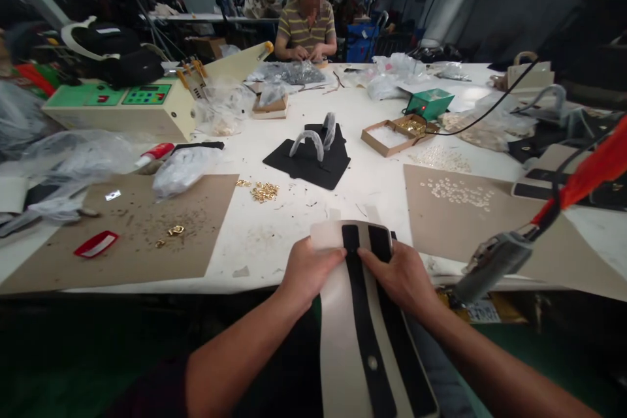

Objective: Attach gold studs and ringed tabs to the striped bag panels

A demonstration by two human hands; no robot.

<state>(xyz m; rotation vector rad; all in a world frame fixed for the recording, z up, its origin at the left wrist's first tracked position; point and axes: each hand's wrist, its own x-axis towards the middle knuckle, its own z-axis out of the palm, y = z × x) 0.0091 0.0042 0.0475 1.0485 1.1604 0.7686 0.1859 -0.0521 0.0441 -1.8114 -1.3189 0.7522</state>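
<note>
A long pale beige panel with two black straps slopes from the table edge down toward my lap. My left hand grips its left edge, the thumb pressing on the nearer black strap. On the opposite edge my right hand is closed too, its thumb at the same strap near the top. The fingers of both hands are hidden behind the panel. A small round metal piece shows lower on the strap. Beyond the panel lies a black flat piece with two plastic-wrapped handles standing up.
Gold hardware lies in a pile left of centre. Small rings are scattered on the right cardboard sheet. A grey cylindrical tool hangs at right. A green box stands behind; a co-worker sits across the table.
</note>
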